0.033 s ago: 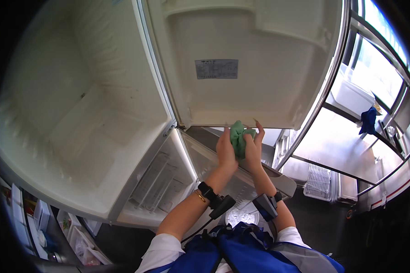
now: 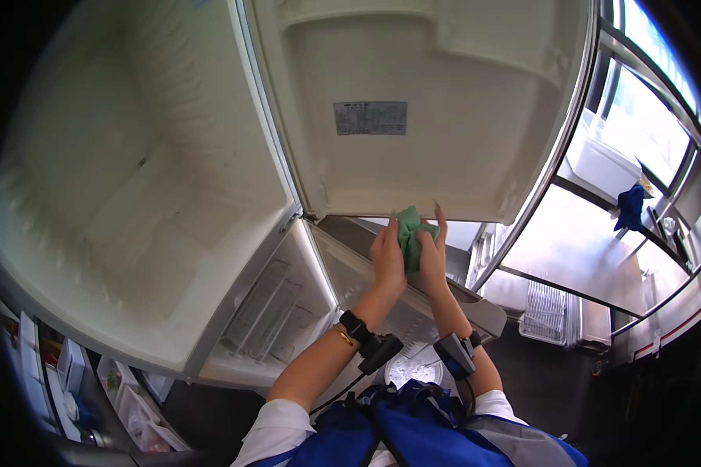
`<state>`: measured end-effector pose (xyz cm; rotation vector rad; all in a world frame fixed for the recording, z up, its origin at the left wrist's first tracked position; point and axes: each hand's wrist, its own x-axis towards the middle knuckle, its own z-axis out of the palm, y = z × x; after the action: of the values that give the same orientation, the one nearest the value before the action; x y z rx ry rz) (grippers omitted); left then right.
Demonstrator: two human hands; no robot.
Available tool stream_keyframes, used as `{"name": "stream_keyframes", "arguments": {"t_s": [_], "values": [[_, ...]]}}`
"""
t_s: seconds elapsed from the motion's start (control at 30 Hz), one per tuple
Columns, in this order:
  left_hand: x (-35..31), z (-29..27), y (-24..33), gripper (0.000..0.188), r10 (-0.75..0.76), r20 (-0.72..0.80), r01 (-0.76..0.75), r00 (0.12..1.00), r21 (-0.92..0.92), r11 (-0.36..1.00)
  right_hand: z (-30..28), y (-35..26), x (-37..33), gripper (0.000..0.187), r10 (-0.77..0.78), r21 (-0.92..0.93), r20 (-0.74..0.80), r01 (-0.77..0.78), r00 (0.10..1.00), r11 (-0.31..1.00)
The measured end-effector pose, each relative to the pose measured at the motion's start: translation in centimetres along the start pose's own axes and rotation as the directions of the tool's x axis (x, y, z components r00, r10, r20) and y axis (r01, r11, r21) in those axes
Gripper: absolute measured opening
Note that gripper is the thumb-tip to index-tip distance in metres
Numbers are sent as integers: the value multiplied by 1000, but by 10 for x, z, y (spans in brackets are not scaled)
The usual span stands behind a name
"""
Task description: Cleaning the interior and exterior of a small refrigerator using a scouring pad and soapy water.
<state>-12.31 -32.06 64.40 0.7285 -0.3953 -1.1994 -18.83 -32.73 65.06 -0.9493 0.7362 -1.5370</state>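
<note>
A crumpled green cloth (image 2: 410, 233) is bunched between my two hands, just under the lower edge of an open fridge door (image 2: 444, 156). My left hand (image 2: 388, 253) is closed on the cloth's left side. On the other side my right hand (image 2: 431, 255) grips it with the thumb, while its index finger points up along the door's bottom edge. To the left, the upper compartment (image 2: 156, 233) of the fridge stands open, its pale walls spotted with small dark marks. The parts of the cloth inside my palms are hidden.
Below, a lower compartment (image 2: 265, 319) is open, with a clear rack inside. A round white container (image 2: 413, 370) sits near my waist. Right of the door are a metal worktable (image 2: 568, 241), a wire rack (image 2: 544, 313) and a hanging blue cloth (image 2: 631, 207). Bins (image 2: 136, 412) fill the lower left.
The fingers of my left hand have closed in more on the green cloth, and the cloth's folds have shifted slightly to the right. The fridge and its doors look unchanged.
</note>
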Motion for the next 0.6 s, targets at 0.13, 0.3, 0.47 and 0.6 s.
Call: {"name": "stream_keyframes", "arguments": {"t_s": [0.13, 0.3, 0.47, 0.6], "values": [[-2, -2, -17, 27, 319, 80, -313, 944, 518, 796, -5, -7, 2, 43, 126, 103, 225, -153, 966, 983], [1, 13, -13, 34, 765, 330, -749, 553, 599, 284, 4, -32, 3, 37, 361, 386, 313, -465, 879, 797], [21, 29, 8, 38, 619, 376, -654, 690, 689, 312, 13, -51, 20, 25, 244, 114, 194, -269, 950, 956], [-5, 41, 34, 42, 491, 542, -704, 682, 669, 240, -8, -63, 42, 15, -47, -163, 51, 55, 998, 985]]}}
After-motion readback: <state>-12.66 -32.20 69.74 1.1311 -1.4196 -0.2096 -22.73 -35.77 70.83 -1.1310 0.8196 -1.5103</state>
